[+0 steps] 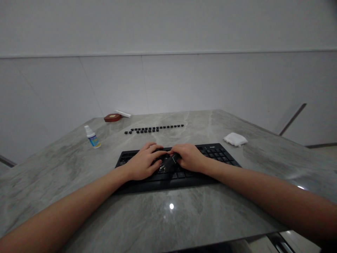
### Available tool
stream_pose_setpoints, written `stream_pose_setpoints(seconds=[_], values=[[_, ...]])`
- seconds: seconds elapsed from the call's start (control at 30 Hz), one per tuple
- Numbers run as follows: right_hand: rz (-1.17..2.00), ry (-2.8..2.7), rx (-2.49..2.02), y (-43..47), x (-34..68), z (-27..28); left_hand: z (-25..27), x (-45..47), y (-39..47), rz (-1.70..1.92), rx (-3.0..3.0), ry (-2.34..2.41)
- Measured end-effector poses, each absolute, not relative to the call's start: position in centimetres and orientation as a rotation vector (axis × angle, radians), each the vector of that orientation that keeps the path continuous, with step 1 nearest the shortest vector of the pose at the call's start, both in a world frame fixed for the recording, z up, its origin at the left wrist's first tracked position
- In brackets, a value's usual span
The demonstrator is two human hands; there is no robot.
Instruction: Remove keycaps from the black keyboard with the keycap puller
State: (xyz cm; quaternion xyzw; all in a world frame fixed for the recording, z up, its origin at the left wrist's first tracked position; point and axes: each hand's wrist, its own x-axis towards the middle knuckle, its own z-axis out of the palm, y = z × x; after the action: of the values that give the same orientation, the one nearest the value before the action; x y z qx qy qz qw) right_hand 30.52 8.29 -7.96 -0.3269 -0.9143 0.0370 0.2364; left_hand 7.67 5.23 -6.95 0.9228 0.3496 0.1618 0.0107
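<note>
Keyboard (207, 154) long axis left-right; right hand (190, 158) pinching small dark tool (170, 163), apparently angled down-left; left hand (144, 162) spread on keys.

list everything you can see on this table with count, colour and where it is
keyboard: one, black, near middle of the table, under both hands
small tool: one, dark, over the keyboard's middle, in the right hand
loose keycaps: about two dozen, black, in rows behind the keyboard
spray bottle: one, white with a blue label, upright at far left
cloth: one, white, folded, right of the keyboard's far end
flat box: one, dark red, far edge by the wall
white bar: one, beside the red box
table: one, grey marble-look
left hand: one, resting on the keys
right hand: one, gripping the tool
</note>
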Motion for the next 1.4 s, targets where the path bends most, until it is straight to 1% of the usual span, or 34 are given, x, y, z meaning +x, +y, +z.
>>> stream_pose_setpoints(seconds=[0.3, 0.57, 0.7, 0.93, 1.13, 1.4], values=[[0.318, -2.399, -1.113, 8.5, 29.9, -7.3, -6.8, 7.8, 5.0, 0.507, 2.867, 1.123], [0.617, -2.266, -1.222, 9.2, 29.7, -6.9, -6.5, 7.9, 4.9, 0.517, 2.904, 1.009], [0.755, -2.196, -1.247, 9.7, 29.5, -7.2, -6.4, 7.8, 4.9, 0.416, 2.939, 0.941], [0.743, -2.144, -1.287, 9.9, 29.3, -7.5, -6.9, 7.5, 5.3, 0.268, 2.965, 0.961], [0.819, -2.104, -1.166, 10.2, 29.5, -8.1, -7.0, 7.4, 5.4, 0.215, 2.958, 0.990], [0.874, -2.025, -1.333, 10.2, 29.2, -7.7, -6.7, 7.7, 5.2, 0.162, 2.904, 1.007]])
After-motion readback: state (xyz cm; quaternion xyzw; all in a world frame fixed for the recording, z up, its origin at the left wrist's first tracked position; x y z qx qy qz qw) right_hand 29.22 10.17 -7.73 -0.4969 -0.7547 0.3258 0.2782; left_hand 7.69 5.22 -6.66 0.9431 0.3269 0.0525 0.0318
